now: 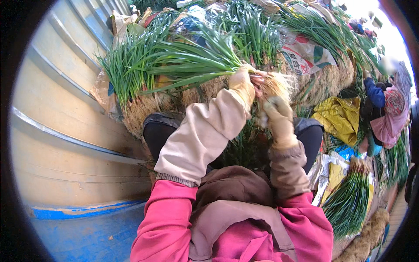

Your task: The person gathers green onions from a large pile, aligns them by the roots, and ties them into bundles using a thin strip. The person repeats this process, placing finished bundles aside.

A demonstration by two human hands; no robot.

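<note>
My left hand (242, 84), in a pale glove, is closed around a bunch of green garlic (198, 61) at the reddish stems. Its long flat leaves fan out to the left, and the pale stringy roots (277, 84) point right. Just below those roots is my right hand (278, 114), gloved too and slightly blurred. Its fingers curl inward near the root ends; whether they pinch anything is hidden. Both hands are held in front of my bent knees.
More rooted bunches (135, 70) stand packed ahead, among printed sacks (307, 56). A ribbed metal wall (74, 126) rises on the left. At right lie a yellow sack (338, 118) and another green bunch (349, 198). Another person (388, 105) sits farther right.
</note>
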